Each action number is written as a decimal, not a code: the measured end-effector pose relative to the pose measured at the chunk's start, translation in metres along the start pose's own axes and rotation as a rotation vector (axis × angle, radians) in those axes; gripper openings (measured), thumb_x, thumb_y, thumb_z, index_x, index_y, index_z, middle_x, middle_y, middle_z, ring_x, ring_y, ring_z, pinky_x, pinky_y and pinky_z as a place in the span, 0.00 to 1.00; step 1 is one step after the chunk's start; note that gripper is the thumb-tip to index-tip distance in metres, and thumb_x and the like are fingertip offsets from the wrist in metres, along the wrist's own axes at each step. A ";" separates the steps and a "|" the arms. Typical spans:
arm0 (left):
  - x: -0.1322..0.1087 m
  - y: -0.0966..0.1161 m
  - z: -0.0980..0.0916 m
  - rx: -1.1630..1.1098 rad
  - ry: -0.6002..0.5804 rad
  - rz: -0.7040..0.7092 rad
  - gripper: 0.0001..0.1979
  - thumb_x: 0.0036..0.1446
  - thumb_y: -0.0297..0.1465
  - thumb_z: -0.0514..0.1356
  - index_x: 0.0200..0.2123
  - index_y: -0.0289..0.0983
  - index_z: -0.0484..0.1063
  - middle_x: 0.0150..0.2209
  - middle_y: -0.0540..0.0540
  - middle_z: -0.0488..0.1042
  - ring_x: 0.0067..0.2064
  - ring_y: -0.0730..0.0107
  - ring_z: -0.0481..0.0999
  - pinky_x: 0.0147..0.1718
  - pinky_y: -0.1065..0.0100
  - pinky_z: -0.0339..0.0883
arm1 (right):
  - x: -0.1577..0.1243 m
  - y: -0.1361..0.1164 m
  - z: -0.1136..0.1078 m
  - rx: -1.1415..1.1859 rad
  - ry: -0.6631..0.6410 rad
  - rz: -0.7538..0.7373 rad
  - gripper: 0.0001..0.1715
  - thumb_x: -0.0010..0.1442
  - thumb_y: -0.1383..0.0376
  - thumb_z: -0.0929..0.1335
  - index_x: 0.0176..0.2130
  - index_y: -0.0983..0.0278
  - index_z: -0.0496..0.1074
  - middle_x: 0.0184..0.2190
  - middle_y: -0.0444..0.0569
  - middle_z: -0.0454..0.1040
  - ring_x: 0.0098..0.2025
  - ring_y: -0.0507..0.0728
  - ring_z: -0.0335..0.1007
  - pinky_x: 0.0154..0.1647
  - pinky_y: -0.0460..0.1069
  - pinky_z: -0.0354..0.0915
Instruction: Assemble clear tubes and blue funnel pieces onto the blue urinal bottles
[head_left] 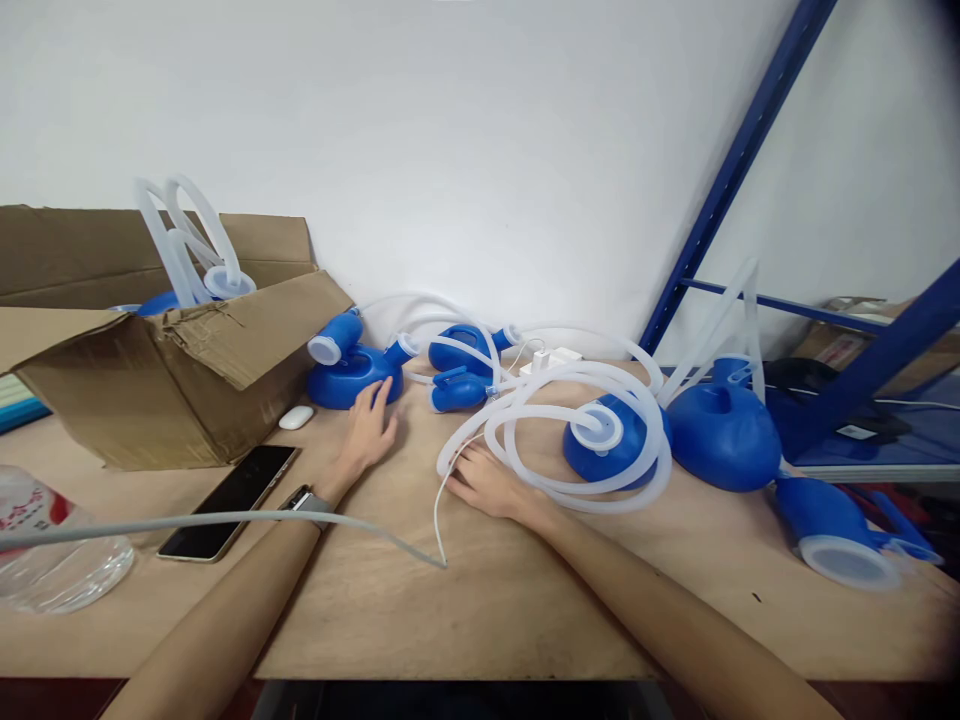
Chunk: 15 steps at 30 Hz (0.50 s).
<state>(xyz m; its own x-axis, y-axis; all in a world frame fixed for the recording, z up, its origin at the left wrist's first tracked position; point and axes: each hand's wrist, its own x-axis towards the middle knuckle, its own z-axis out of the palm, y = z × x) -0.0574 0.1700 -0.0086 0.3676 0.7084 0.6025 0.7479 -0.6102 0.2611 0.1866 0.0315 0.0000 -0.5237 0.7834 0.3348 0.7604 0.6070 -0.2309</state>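
My left hand (369, 425) has its fingers stretched out, and the fingertips touch the front of a blue plastic urinal bottle (341, 380). On the bare wood lies my right hand (486, 482), fingers loosely apart at the left edge of a coiled white hose (555, 490); it seems to grip nothing. That hose ends in a white cap (598, 428) on another blue bottle (574, 462), partly covered by the coil. Between and behind my hands are a smaller blue piece (459, 392) and one more blue bottle (450, 350).
At left stands an open cardboard box (165, 400) with hoses sticking out. Near it are a phone (229, 505), a white mouse (296, 417) and a clear water bottle (67, 560). A grey cable (337, 520) crosses the foreground. Blue bottles (724, 435) and a blue rack (731, 190) are at right.
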 end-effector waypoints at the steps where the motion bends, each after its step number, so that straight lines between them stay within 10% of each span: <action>1: -0.002 0.008 0.002 -0.018 -0.025 0.056 0.36 0.65 0.32 0.53 0.74 0.34 0.52 0.69 0.30 0.61 0.70 0.43 0.61 0.67 0.41 0.60 | 0.000 0.000 -0.001 0.004 -0.002 -0.009 0.12 0.72 0.63 0.65 0.49 0.65 0.76 0.52 0.57 0.78 0.58 0.64 0.72 0.63 0.60 0.65; 8: -0.019 0.057 0.016 -0.090 -0.211 0.347 0.36 0.63 0.31 0.57 0.74 0.42 0.56 0.74 0.34 0.54 0.74 0.43 0.54 0.67 0.41 0.57 | 0.001 -0.002 -0.004 0.008 0.017 -0.055 0.13 0.72 0.64 0.65 0.50 0.66 0.76 0.53 0.58 0.77 0.57 0.64 0.73 0.63 0.60 0.66; 15: -0.018 0.053 0.013 -0.127 -0.186 0.361 0.37 0.63 0.32 0.58 0.74 0.37 0.54 0.73 0.29 0.56 0.74 0.40 0.55 0.67 0.40 0.58 | -0.001 -0.003 0.000 -0.005 0.037 0.000 0.18 0.73 0.61 0.65 0.57 0.66 0.73 0.60 0.59 0.74 0.63 0.66 0.68 0.67 0.64 0.62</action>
<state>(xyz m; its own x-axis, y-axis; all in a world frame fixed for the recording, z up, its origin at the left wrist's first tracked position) -0.0175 0.1300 -0.0156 0.6960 0.4860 0.5286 0.4832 -0.8615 0.1558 0.1850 0.0287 0.0007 -0.5088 0.7780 0.3687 0.7627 0.6060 -0.2260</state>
